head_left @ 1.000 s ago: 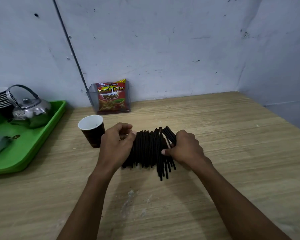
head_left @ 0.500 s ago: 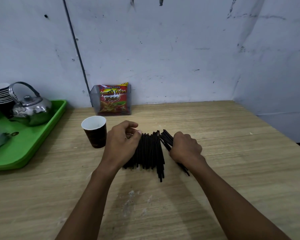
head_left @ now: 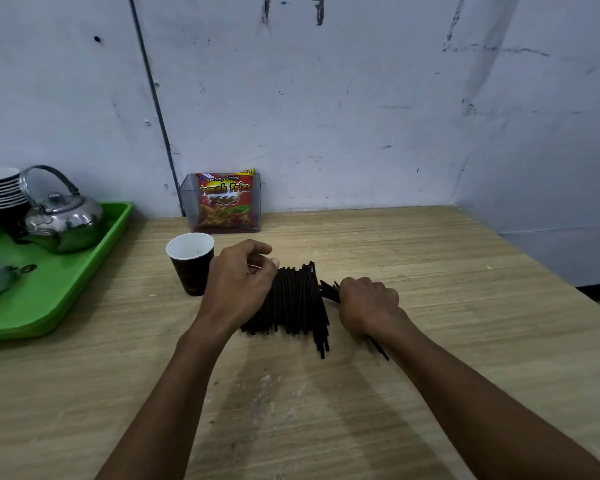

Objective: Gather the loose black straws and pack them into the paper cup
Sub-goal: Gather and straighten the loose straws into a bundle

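On the bench (head_left: 430, 271), left hand (head_left: 238, 289) steadies the black straws (head_left: 293, 303), fingers curled; right hand (head_left: 368, 306) clamps a few for the paper cup (head_left: 190, 261).

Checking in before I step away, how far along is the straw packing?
Early. Nothing packed: the paper cup looks empty. The right hand is closed on a few black straws; the left hand rests against the main pile. The whole pile remains on the table.
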Tool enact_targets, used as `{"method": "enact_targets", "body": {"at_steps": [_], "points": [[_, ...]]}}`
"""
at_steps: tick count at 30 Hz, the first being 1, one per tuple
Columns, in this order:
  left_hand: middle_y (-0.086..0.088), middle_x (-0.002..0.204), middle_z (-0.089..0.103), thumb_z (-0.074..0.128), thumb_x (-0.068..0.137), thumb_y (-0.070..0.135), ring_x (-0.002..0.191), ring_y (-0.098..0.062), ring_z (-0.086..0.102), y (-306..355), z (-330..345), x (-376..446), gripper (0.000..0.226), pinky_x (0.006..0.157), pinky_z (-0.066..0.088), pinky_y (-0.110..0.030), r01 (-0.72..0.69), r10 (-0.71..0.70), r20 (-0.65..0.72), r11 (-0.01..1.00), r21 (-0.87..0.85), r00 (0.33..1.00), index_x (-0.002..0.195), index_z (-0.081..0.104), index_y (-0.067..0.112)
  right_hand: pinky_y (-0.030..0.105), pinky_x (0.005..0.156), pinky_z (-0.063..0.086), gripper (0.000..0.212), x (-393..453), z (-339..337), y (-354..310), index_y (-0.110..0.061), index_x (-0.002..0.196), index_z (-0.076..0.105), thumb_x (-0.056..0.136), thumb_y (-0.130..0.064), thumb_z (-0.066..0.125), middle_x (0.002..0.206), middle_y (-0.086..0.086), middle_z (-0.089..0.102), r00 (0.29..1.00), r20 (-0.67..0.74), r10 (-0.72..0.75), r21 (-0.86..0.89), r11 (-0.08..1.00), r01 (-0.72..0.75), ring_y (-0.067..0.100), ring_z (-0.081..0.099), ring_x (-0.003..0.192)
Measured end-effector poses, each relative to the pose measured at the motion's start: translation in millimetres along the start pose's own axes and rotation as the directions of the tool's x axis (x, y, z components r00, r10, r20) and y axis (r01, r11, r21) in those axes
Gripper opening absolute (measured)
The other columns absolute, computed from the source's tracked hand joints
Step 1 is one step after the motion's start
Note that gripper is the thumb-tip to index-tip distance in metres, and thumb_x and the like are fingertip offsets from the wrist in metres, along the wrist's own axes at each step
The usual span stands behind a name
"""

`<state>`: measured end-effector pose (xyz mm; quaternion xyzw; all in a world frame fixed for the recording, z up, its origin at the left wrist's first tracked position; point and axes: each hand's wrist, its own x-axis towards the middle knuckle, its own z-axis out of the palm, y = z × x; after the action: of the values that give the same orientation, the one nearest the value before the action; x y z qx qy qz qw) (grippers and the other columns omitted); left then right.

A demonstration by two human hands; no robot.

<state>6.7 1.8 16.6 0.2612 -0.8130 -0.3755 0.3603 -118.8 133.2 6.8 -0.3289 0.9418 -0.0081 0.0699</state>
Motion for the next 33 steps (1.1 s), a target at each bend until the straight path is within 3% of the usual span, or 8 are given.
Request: {"method": "enact_targets", "body": {"at_steps": [12, 17, 26, 33], "points": [[0.011, 0.081, 0.066, 0.066, 0.090, 0.015, 0.081, 0.001, 0.063, 6.3, -6.1, -8.8, 0.028, 0.068, 0.047, -0.011, -0.026, 0.026, 0.016, 1.000, 0.018, 1.000, 0.118, 0.066, 0.010, 0.033, 0.075, 0.039, 0.025, -9.0, 14.2, 5.9, -0.008, 0.115, 0.058, 0.090, -0.005, 0.055, 0.114, 0.008, 0.061, 0.997, -0.008, -0.079, -0.158, 0.984, 0.077, 0.026, 0.061, 0.104], [0.009, 0.085, 0.067, 0.066, 0.090, 0.015, 0.082, -0.002, 0.064, 7.0, -6.9, -8.2, 0.029, 0.067, 0.048, -0.012, -0.029, 0.028, 0.028, 0.999, 0.028, 0.999, 0.119, 0.066, 0.012, 0.034, 0.078, 0.037, 0.028, -10.1, 13.9, 16.7, -0.005, 0.121, 0.050, 0.092, -0.004, 0.050, 0.120, 0.011, 0.055, 0.991, -0.059, -0.116, -0.090, 0.990, 0.111, 0.030, 0.058, 0.109], [0.002, 0.093, 0.071, 0.066, 0.091, 0.017, 0.080, -0.003, 0.065, 12.1, 7.6, -7.6, 0.026, 0.064, 0.048, -0.012, -0.052, 0.047, 0.084, 0.998, 0.048, 0.995, 0.116, 0.069, 0.013, 0.035, 0.077, 0.036, 0.026, -8.5, 14.6, 17.2, -0.010, 0.117, 0.056, 0.093, -0.006, 0.047, 0.116, 0.009, 0.058, 0.993, -0.086, -0.076, -0.038, 0.997, 0.073, 0.030, 0.058, 0.108], [0.003, 0.093, 0.070, 0.062, 0.093, 0.018, 0.084, -0.001, 0.065, 15.9, 7.5, -10.0, 0.026, 0.068, 0.051, -0.015, -0.054, 0.052, 0.088, 0.998, 0.023, 0.995, 0.119, 0.066, 0.014, 0.038, 0.086, 0.042, 0.028, -6.5, 13.2, 18.9, -0.011, 0.119, 0.057, 0.091, -0.011, 0.052, 0.120, 0.009, 0.059, 0.998, 0.028, -0.049, -0.064, 0.997, 0.051, 0.031, 0.054, 0.114]]}}
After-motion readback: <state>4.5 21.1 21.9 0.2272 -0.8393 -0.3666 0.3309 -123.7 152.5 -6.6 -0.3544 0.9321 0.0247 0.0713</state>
